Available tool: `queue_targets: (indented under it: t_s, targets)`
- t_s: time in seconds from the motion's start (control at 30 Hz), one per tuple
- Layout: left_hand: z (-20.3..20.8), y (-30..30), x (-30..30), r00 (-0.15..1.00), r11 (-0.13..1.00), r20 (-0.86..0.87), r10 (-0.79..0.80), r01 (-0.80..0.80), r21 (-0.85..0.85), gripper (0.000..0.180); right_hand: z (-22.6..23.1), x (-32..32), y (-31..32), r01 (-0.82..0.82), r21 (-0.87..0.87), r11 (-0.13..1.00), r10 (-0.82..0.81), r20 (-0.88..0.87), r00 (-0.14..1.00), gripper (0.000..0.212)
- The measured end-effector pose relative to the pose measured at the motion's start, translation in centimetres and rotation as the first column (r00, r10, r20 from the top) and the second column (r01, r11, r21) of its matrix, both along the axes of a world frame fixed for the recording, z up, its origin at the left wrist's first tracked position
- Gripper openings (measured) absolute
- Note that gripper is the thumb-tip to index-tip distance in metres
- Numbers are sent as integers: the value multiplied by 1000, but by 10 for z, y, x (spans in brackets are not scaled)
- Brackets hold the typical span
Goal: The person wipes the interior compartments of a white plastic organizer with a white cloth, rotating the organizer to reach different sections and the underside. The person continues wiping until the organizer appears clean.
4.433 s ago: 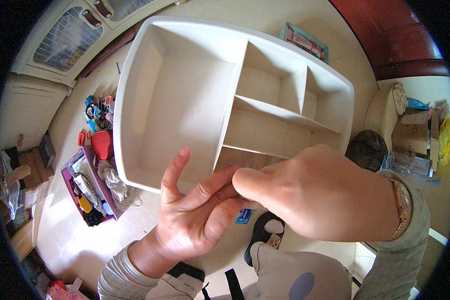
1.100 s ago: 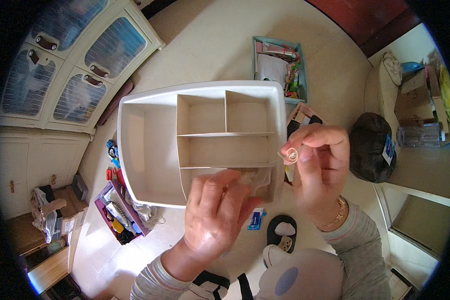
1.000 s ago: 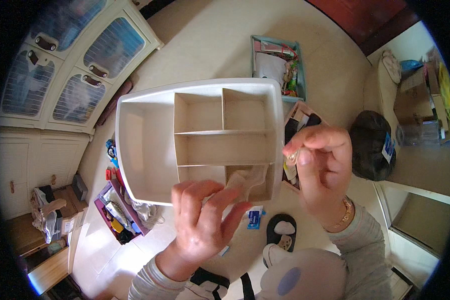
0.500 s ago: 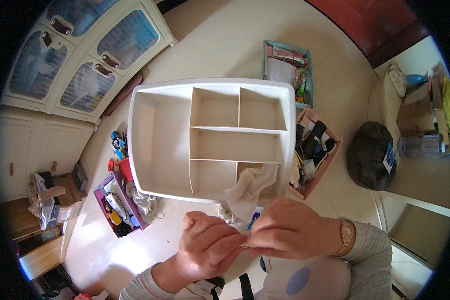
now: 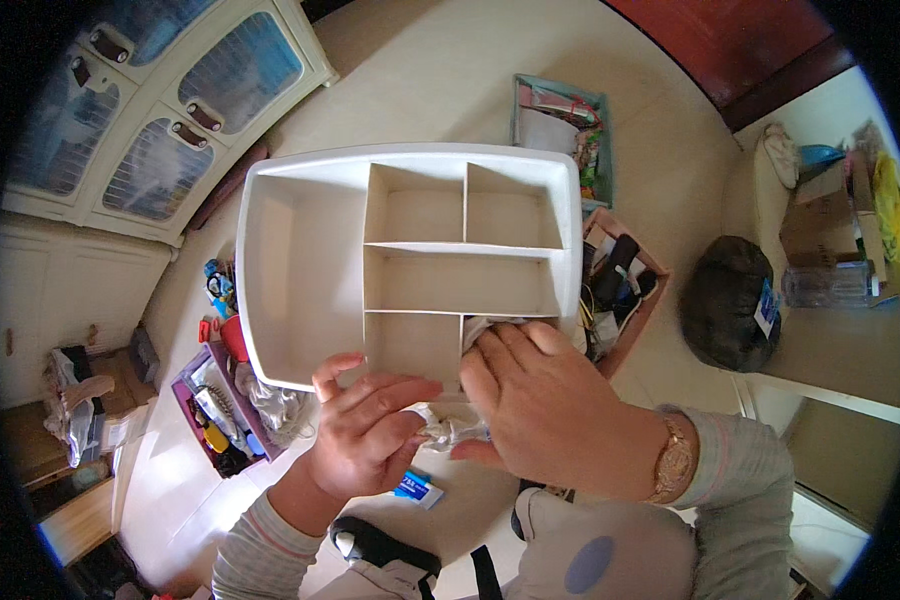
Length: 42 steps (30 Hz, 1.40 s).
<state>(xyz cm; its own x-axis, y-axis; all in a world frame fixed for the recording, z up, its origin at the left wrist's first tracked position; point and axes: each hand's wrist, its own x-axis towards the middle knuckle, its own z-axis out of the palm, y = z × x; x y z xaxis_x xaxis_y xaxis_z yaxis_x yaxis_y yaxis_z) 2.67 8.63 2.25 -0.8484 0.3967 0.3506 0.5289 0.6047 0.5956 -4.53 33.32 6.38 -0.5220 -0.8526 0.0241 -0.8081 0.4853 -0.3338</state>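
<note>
A white plastic box (image 5: 305,270) with several divided compartments stands on the floor in front of me. At its near right compartment, my right hand (image 5: 560,415) presses down on a pale cloth (image 5: 485,327), its thumb spread away from the bent fingers; the fingertips are partly hidden. My left hand (image 5: 365,430) is open by the near edge, its fingers stretched and apart. Next to its thumb, between the hands, lies a crumpled whitish cloth (image 5: 453,425). A small blue-and-white packet (image 5: 419,489) rests on the floor below.
A purple basket (image 5: 195,405) with a hairbrush stands at the left, beside shiny grey fabric (image 5: 275,405). Right of the box are a filled pink basket (image 5: 635,310) and a teal basket (image 5: 598,110). A dark round bag (image 5: 730,305) leans by the shelf (image 5: 840,350). A cream cabinet (image 5: 165,130) stands far left.
My hands were close together, pinching something small; they have moved apart. The right hand has moved forward onto the cloth, which hung over the box edge and is now pushed into the compartment.
</note>
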Motion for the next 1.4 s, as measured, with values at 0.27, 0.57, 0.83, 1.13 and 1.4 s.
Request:
queue_targets:
  t_s: [0.27, 0.57, 0.83, 1.13, 1.4]
  targets:
    - [-2, 13, 4, 995, 991, -47, 87, -92, -97, 18, 13, -16, 12, -197, -101, 975, 206, 79, 975, 47]
    - [-2, 15, 2, 995, 992, -40, 91, -94, -82, 17, 9, -3, 10, -116, 43, 992, 117, -16, 993, 70]
    - [1, 17, 3, 991, 985, -29, 128, -130, -113, 17, 26, -4, -1, -133, 384, 914, 127, 41, 991, 78]
    - [-3, 13, 1, 993, 991, -82, 84, -92, -99, 16, 17, -7, -6, -159, 243, 957, 175, -46, 983, 71]
    - [0, 20, 3, 993, 988, -54, 107, -112, -107, 17, 9, -14, 14, -210, 158, 965, 229, -112, 967, 48]
